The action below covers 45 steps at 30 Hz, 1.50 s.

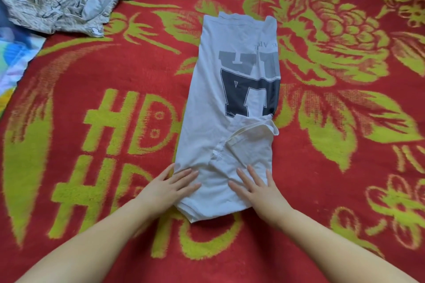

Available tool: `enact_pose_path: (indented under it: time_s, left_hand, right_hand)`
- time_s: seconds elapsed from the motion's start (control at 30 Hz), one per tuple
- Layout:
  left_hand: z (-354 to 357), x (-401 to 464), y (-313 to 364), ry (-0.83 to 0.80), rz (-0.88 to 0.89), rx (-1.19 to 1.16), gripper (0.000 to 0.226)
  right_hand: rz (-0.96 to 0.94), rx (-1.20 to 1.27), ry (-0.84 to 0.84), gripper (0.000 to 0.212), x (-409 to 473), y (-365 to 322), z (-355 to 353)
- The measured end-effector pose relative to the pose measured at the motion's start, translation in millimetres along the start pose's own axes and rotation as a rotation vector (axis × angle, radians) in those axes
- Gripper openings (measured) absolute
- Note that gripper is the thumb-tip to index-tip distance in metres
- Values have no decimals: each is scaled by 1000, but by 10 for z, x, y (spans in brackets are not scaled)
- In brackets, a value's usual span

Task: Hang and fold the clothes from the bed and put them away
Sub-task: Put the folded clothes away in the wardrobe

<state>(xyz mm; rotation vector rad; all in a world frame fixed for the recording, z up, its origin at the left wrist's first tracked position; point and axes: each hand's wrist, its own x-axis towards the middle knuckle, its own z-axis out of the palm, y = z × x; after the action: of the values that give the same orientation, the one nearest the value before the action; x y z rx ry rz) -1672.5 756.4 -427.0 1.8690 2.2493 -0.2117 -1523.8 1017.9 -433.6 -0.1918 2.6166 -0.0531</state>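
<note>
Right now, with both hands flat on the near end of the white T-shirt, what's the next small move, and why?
Probably grip the near end and fold it away toward the far hem. The white T-shirt already lies as a long narrow strip, sides folded in, and the left hand and right hand press flat on its near end.

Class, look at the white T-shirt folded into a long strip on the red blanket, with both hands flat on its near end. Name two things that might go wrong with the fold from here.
1. The loose sleeve lies turned over on the white T-shirt; folding the strip up may bunch it into a lump.
2. The left hand and right hand only press flat on the near end, so the far hem may skew, leaving uneven edges.
</note>
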Motion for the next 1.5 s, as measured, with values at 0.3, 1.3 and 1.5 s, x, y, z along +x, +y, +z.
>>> enact_pose_path:
  time_s: [0.3, 1.3, 1.5]
  left_hand:
    - [-249, -118, 252, -504, -15, -450, 53]
    - [-177, 353, 616, -115, -238, -208, 61]
    - [-513, 199, 633, -826, -204, -805, 67]
  right_hand:
    - [-196, 14, -277, 66, -410, -24, -189]
    - [210, -2, -71, 78, -375, -96, -161]
    - [-103, 283, -645, 76, -564, 30, -538]
